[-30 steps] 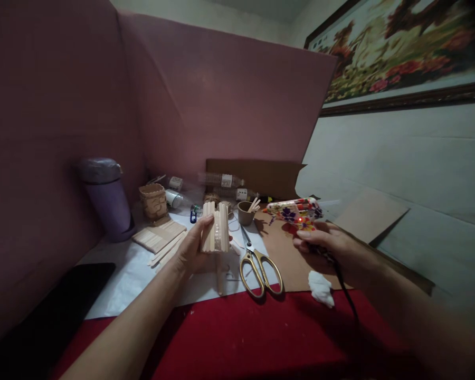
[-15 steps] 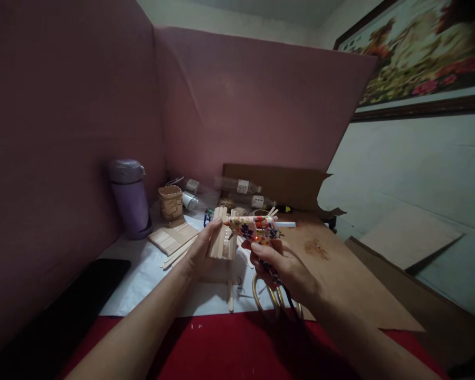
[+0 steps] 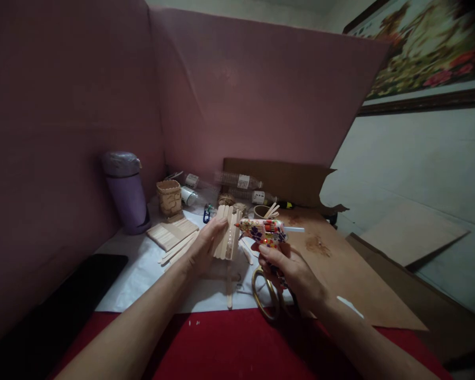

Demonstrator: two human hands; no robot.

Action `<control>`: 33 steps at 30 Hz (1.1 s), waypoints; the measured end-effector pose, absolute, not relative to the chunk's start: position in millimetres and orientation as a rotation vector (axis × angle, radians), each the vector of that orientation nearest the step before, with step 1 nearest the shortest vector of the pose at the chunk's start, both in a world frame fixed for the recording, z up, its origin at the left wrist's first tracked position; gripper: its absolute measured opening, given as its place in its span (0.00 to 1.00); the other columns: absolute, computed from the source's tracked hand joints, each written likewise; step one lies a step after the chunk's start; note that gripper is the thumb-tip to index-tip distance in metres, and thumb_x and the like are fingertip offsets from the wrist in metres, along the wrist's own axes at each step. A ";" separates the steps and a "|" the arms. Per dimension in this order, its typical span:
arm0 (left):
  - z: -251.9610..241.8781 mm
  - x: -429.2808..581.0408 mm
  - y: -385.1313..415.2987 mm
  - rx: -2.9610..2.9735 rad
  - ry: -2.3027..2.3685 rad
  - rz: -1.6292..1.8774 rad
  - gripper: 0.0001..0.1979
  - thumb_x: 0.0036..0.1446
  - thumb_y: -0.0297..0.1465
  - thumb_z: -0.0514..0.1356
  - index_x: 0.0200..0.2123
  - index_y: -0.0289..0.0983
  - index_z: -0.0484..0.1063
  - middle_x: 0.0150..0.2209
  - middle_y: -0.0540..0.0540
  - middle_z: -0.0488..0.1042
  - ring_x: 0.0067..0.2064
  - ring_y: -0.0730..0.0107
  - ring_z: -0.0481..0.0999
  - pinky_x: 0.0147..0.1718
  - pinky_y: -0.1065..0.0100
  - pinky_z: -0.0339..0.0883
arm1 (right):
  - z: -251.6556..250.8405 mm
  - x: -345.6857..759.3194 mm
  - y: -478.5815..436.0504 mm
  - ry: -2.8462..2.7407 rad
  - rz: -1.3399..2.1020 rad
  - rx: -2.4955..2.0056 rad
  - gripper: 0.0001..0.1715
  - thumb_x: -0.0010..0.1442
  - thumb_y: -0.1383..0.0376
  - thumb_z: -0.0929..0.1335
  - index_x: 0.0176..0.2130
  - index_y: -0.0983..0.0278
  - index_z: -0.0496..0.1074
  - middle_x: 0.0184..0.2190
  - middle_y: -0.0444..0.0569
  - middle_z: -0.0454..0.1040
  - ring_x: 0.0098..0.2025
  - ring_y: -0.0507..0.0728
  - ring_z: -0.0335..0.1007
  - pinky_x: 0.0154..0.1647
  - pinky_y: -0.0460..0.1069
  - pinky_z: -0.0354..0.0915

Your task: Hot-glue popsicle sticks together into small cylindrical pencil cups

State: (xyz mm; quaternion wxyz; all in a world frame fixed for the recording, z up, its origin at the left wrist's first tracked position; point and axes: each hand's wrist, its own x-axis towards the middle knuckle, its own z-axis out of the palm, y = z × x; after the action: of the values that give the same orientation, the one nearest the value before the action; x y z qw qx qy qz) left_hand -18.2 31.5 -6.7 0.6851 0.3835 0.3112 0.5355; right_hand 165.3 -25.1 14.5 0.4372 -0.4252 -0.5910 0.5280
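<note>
Several sticks (image 3: 272, 211) in cup (image 3: 258, 215), glue gun (image 3: 258, 231) held

Holding the stick piece (image 3: 224, 240) in the left hand (image 3: 205, 238), left of the glue gun (image 3: 256, 229) in the right hand (image 3: 288, 270); having scissors (image 3: 254, 287) beneath the right hand, a cup (image 3: 259, 211) behind the glue gun, bottles (image 3: 237, 181) farther back before a cardboard panel (image 3: 293, 180), a stick stack (image 3: 171, 232) leftward on paper (image 3: 142, 277), a basket (image 3: 169, 199) behind it, a tumbler (image 3: 125, 198) beyond leftward
</note>
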 end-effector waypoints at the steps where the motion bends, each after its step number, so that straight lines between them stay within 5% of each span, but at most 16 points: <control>1: -6.9 -18.3 31.3 0.862 0.698 1.193 0.19 0.54 0.41 0.63 0.44 0.34 0.75 0.29 0.43 0.79 0.26 0.66 0.76 0.28 0.68 0.70 | 15.3 164.6 -25.9 -1.482 1.298 -1.060 0.25 0.57 0.47 0.68 0.23 0.62 0.60 0.19 0.39 0.57 0.18 0.47 0.49 0.17 0.45 0.46; 23: -8.8 -20.6 39.8 0.699 0.618 1.135 0.17 0.62 0.38 0.55 0.39 0.29 0.76 0.28 0.40 0.79 0.24 0.65 0.76 0.23 0.66 0.70 | 6.8 166.0 -28.5 -1.538 1.401 -1.075 0.23 0.56 0.47 0.68 0.26 0.63 0.66 0.18 0.41 0.60 0.17 0.48 0.52 0.14 0.45 0.48; 33: -7.4 -26.1 41.0 0.712 0.648 1.187 0.11 0.57 0.35 0.60 0.35 0.32 0.77 0.28 0.42 0.79 0.25 0.66 0.75 0.26 0.67 0.70 | 13.2 162.1 -33.1 -1.675 1.440 -1.063 0.27 0.56 0.46 0.67 0.20 0.61 0.59 0.15 0.38 0.56 0.15 0.46 0.49 0.15 0.45 0.47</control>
State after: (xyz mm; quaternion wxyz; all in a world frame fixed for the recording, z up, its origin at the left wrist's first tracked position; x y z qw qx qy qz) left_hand -26.1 41.0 -7.4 0.7217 0.3225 0.2934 0.5376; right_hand 162.1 -33.1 13.2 0.3381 -0.4081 -0.6430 0.5529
